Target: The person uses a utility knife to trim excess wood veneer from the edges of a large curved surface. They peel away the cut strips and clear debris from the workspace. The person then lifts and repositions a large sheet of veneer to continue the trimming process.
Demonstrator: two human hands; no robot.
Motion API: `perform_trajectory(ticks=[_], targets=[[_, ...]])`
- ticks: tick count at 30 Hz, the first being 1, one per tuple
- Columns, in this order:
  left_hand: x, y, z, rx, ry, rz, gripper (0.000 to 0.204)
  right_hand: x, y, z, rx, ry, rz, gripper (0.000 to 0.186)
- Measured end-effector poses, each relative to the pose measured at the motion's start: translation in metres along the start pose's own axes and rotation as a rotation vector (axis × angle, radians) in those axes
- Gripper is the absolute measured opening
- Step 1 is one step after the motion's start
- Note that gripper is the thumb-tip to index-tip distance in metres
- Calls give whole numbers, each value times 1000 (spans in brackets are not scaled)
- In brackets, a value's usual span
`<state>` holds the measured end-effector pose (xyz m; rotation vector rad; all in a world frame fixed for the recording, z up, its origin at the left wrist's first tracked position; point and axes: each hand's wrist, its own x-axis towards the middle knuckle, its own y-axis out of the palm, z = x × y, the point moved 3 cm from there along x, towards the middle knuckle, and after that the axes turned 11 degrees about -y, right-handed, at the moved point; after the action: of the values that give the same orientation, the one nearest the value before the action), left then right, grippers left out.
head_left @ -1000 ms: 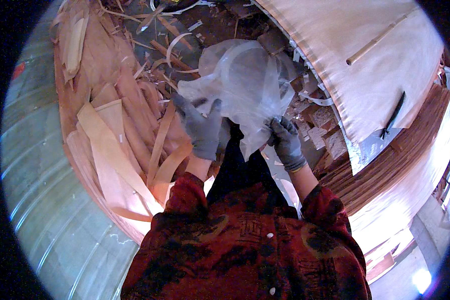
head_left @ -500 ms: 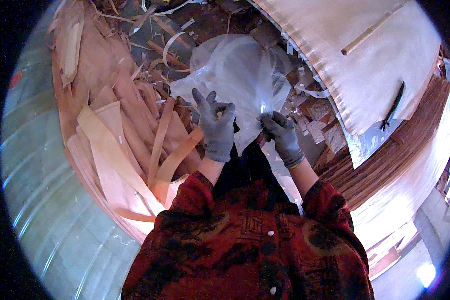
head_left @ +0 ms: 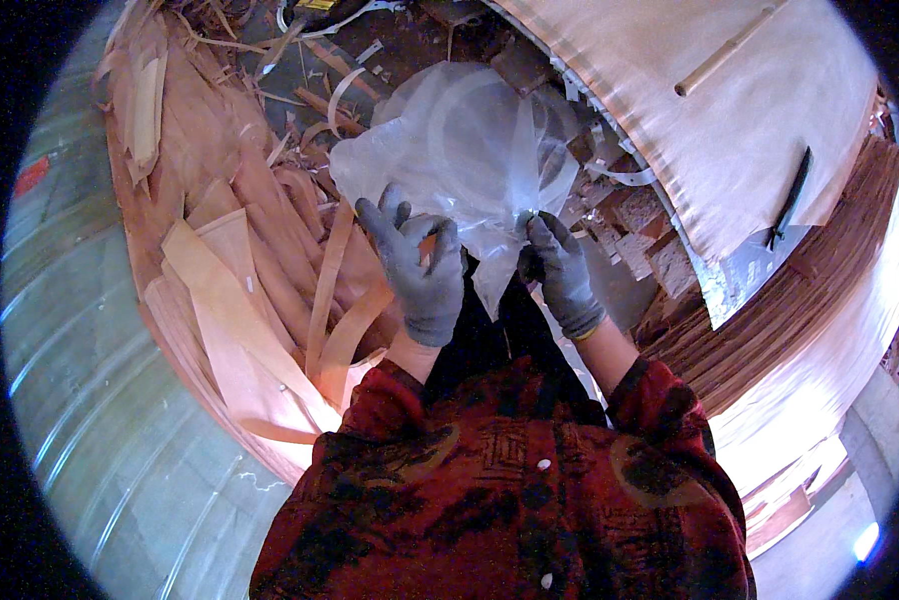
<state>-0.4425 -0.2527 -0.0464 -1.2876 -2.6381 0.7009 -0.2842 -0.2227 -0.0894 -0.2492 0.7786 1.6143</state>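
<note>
While my grey-gloved right grip (head_left: 562,272) clamps crumpled, translucent white plastic film (head_left: 460,130), my grey-gloved left grip (head_left: 425,285) has fingers apart; one edge secured, remainder loose.

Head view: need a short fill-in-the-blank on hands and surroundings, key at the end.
The left hand wears a ____ glove. The hand pinching the plastic is the ____ one. Black marks pattern the ____ shirt.

Missing words: grey; right; red.
</note>
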Motion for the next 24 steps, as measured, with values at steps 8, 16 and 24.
perform_trajectory(ticks=[8, 16, 24], targets=[[4, -10, -12, -35, 37, -69, 52, 7, 6, 14, -451, -669, 141, 30], [6, -20, -28, -44, -82, -121, 89, -6, 10, 10, 56, -94, 203, 27], [7, -23, -28, 214, 110, -92, 88, 10, 24, 12, 35, -36, 70, 23]])
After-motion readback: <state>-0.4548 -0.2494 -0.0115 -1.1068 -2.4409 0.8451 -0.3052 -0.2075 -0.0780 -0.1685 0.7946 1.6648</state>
